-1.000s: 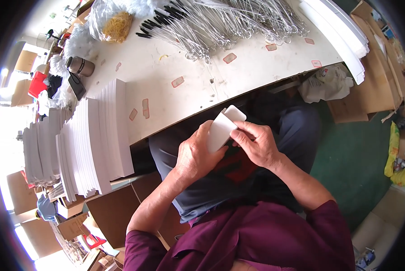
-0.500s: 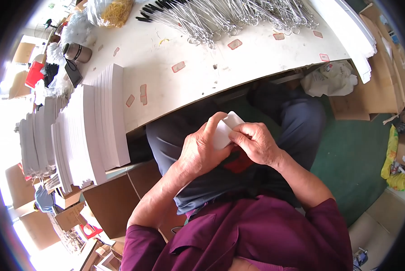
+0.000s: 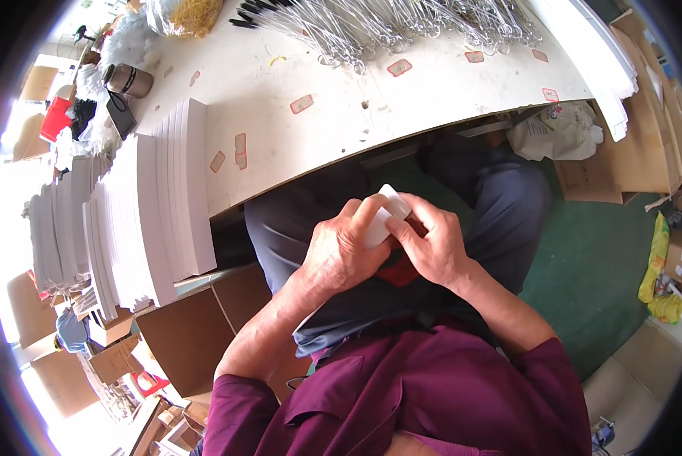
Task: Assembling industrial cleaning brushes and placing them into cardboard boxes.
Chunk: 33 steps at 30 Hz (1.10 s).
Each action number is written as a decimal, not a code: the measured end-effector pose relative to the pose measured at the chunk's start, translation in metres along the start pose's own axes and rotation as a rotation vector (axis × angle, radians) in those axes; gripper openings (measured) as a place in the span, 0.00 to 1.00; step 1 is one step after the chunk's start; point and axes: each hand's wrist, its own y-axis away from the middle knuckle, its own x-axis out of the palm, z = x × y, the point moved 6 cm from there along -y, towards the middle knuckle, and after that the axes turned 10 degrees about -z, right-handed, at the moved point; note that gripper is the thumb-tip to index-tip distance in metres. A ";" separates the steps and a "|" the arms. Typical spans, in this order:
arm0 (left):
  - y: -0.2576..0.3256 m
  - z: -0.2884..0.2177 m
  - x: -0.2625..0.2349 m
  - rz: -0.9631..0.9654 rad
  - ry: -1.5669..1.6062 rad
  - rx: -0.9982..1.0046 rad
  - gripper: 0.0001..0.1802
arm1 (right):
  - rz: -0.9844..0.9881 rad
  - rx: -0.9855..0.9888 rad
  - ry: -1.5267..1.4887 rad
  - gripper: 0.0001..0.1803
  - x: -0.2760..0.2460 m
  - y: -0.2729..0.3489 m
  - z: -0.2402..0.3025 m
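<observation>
Above my lap, just off the table's near edge, both hands hold a small smooth white piece (image 3: 377,229), possibly a folded little box; its exact kind is hard to make out. My left hand (image 3: 346,249) is closed round its left side, fingers bent over the top. My right hand (image 3: 434,239) grips it from the right, thumb on the near face and fingers curled behind the far end. Part of the piece is covered by my fingers. Something red (image 3: 403,272) shows below my hands, partly hidden.
Many thin wire pieces with looped ends and black tips (image 3: 371,34) lie across the back of the white table (image 3: 310,137). Tall stacks of flat white card (image 3: 155,205) stand at left, near a metal flask (image 3: 130,80) and a dark phone-like object (image 3: 120,114). Cardboard boxes (image 3: 185,334) sit below left.
My right hand has shifted its hold: its fingers have moved over and behind the far end of the white piece, with the thumb in front. My left hand stays nearly in place.
</observation>
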 end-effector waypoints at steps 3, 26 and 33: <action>0.001 -0.003 -0.004 -0.052 0.033 -0.009 0.35 | -0.027 -0.300 0.307 0.18 0.000 -0.001 0.022; 0.006 -0.006 -0.004 -0.163 -0.023 0.047 0.28 | 0.018 0.400 -0.232 0.07 0.003 -0.012 -0.021; 0.008 -0.004 -0.004 -0.149 -0.017 0.056 0.30 | -0.042 0.290 -0.190 0.09 0.006 -0.011 -0.022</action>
